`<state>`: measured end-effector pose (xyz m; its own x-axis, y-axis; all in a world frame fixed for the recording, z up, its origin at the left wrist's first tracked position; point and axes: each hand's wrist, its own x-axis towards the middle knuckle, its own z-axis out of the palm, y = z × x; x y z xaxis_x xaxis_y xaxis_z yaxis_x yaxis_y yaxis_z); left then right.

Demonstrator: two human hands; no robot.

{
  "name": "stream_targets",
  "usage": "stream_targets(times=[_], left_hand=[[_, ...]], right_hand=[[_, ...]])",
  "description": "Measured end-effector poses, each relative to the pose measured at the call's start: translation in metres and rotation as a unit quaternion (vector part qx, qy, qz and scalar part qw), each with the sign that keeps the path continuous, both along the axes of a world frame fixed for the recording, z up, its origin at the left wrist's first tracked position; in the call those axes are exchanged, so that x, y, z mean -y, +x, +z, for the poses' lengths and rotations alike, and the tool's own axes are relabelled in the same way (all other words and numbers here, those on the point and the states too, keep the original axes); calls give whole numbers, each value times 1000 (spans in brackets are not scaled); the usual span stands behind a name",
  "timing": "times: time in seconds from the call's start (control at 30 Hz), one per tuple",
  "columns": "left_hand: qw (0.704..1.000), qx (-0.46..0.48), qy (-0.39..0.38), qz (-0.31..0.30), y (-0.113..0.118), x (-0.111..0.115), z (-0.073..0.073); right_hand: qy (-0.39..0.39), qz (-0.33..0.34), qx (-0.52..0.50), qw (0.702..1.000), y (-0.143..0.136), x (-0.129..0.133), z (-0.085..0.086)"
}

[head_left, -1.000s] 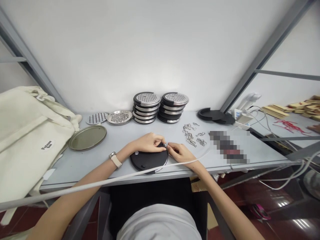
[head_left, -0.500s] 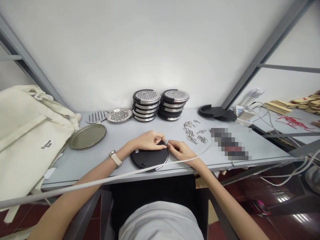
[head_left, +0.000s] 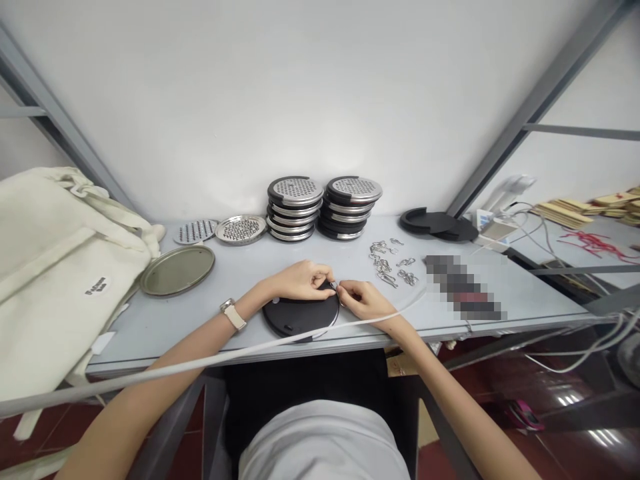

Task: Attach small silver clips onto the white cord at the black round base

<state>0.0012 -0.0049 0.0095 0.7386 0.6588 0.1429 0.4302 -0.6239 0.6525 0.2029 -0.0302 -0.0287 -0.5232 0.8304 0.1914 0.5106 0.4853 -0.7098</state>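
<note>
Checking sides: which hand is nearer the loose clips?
Right. The right hand is on the near side of the loose clips, slightly left; the left hand is farther left, at the black disc.

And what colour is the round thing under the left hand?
The round thing is mostly black, shown best in the head view.

Shirt (head_left: 323, 443), one: whitish, plain cloth, soft creases, rounded front. Watch (head_left: 233, 315), one: silvery case, cream strap; worn on the left wrist, beyond the shirt and to its left. Lower garment (head_left: 310, 377), one: black, directly beyond the shirt. Forearms (head_left: 200, 340), two: bare, either side of the shirt.
</note>
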Motion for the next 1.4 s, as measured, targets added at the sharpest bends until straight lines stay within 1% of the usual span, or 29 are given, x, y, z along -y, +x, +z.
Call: stream_targets(times=[0.23,0.53,0.87,1.03,1.4], left_hand=[[1000,17,1,-8,0,0,0],[999,30,-20,-7,-1,0,-1],[999,39,-33,-2,0,0,-1],[999,36,-31,2,0,0,-2],[999,35,-29,-5,-1,-1,-5]], right_hand=[[9,-4,5,1000,-1,1,0],[14,-11,18,1000,-3,2,3],[9,-22,-8,1000,-4,2,1],[10,-28,-4,1000,-3,2,1],[-3,-11,2,1000,-1,1,-1]])
